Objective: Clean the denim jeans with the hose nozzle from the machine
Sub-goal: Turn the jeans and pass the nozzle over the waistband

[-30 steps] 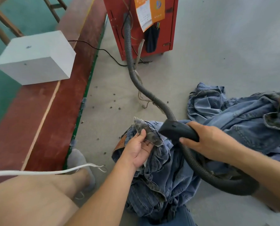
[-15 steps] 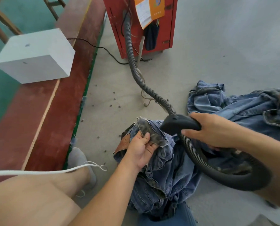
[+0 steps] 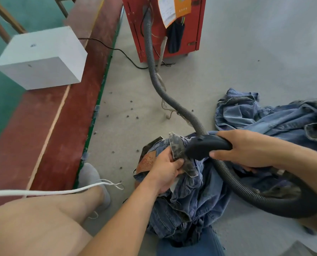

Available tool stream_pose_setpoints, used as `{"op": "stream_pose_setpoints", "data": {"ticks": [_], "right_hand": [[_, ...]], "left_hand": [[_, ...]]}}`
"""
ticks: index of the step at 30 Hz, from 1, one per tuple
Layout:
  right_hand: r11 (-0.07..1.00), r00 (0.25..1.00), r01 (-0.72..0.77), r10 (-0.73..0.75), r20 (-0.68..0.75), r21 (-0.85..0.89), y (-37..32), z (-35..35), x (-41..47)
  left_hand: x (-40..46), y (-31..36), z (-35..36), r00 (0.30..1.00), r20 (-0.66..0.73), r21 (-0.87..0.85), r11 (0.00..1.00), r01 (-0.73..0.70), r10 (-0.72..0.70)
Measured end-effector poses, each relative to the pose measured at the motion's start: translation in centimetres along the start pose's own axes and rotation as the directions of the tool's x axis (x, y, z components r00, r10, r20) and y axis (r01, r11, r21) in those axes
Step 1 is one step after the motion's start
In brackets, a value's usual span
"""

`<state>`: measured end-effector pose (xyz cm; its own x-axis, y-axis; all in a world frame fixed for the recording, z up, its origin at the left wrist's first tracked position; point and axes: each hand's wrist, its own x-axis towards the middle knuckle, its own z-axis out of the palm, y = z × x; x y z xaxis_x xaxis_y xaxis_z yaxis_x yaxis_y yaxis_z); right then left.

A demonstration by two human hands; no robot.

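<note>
A crumpled pair of blue denim jeans (image 3: 196, 198) lies on the grey floor in front of me, a brown leather patch showing at the waistband. My left hand (image 3: 168, 170) pinches a dirty grey pocket flap (image 3: 180, 152) of the jeans and holds it up. My right hand (image 3: 246, 148) grips the black hose nozzle (image 3: 204, 147), whose mouth presses against that flap. The ribbed grey hose (image 3: 154, 71) runs from the nozzle up to the red machine (image 3: 163, 26) and also loops under my right forearm.
More denim garments (image 3: 276, 117) are heaped at the right. A white block (image 3: 41, 58) sits on a red-brown platform (image 3: 65, 111) along the left. My bare leg and grey-socked foot (image 3: 91, 178) lie at lower left, with a white cord across. Small dark bits dot the floor.
The nozzle has moved left and down onto the pocket flap, which my left hand has kept holding. The hose loop under my right arm has shifted.
</note>
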<state>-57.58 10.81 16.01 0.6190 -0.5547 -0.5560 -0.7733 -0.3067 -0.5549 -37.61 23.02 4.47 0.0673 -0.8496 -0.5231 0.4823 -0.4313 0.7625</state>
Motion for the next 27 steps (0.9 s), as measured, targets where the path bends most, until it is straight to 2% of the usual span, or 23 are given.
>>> {"op": "stream_pose_setpoints", "data": {"ticks": [2,5,7,10,13,15,18,20,25,27], "right_hand": [[0.998,1.0,-0.002,0.003,0.0,0.063,-0.5,0.4,0.5],[0.985,0.997,-0.01,0.023,-0.076,0.17,-1.1,0.6,1.6],[0.978,0.997,-0.045,0.057,-0.056,0.202,-0.5,-0.8,1.3],[0.965,0.993,-0.106,0.089,0.083,0.238,1.0,-3.4,0.0],[0.956,0.971,-0.16,0.108,0.211,0.245,1.2,-2.8,0.0],[0.95,0.97,-0.16,0.1,0.223,0.27,0.7,-1.2,1.0],[0.899,0.984,-0.161,0.116,0.135,0.407,0.4,0.1,2.1],[0.883,0.982,-0.182,0.141,0.124,0.434,0.9,-0.8,1.9],[0.91,0.941,-0.26,0.163,0.296,0.324,1.8,-2.5,0.8],[0.901,0.941,-0.254,0.145,0.306,0.351,1.4,-1.1,1.3]], "left_hand": [[-0.2,-0.6,0.0,1.0,-0.001,0.133,0.991,0.009,-0.009],[-0.5,-1.5,0.5,0.999,0.022,0.358,0.933,-0.034,0.028],[-0.5,-1.5,0.7,0.997,0.0,0.422,0.903,-0.075,0.083],[0.0,-1.1,0.2,0.988,-0.058,0.419,0.901,-0.109,0.146],[0.3,-1.2,-0.1,0.985,-0.038,0.428,0.894,-0.134,0.166],[0.3,-1.9,-0.2,0.987,-0.032,0.457,0.88,-0.127,0.159],[0.4,-2.7,-0.5,0.986,-0.038,0.513,0.85,-0.119,0.161],[0.7,-2.5,-0.7,0.985,-0.038,0.508,0.852,-0.124,0.166],[0.9,-2.3,-1.1,0.983,-0.051,0.486,0.864,-0.132,0.179],[1.1,-2.6,-1.2,0.982,-0.055,0.496,0.859,-0.129,0.179]]}}
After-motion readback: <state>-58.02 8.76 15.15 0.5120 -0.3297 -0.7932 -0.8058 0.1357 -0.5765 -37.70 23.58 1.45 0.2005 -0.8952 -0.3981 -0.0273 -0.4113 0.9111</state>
